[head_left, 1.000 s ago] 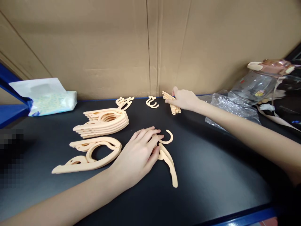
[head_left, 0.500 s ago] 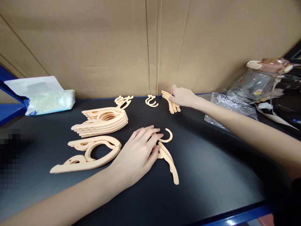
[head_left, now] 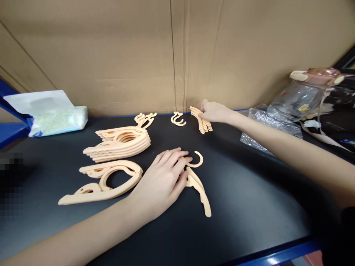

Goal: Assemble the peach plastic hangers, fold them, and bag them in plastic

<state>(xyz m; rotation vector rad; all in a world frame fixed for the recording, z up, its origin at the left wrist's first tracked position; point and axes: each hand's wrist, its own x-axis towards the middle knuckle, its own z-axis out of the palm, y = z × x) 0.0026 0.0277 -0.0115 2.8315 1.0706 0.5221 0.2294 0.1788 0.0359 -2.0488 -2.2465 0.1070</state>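
Note:
My left hand (head_left: 163, 177) lies over a cream plastic folding clothes hanger (head_left: 201, 192), thumb and fingers curled about its middle. The hook sticks out past my fingertips, one arm points toward me, and my palm hides the rest. At the back, my right hand (head_left: 215, 112) pinches the edge of a small bunch of cream hanger arms (head_left: 203, 123). Left of my left hand lies a folded hanger (head_left: 122, 192), with a stack of folded hangers (head_left: 119, 147) behind it. Loose hooks (head_left: 177, 119) sit near the wall, and more small hanger pieces (head_left: 144, 120) are further left.
The black tabletop (head_left: 244, 207) ends at a brown cardboard wall (head_left: 124, 55). A tissue pack (head_left: 58, 118) stands at the back left. On the right are crumpled clear plastic (head_left: 271, 129), a clear water bottle (head_left: 299, 98) and a dark bag (head_left: 335, 129).
Both hands stay where they were, on the same pieces. Only the camera view has shifted very slightly.

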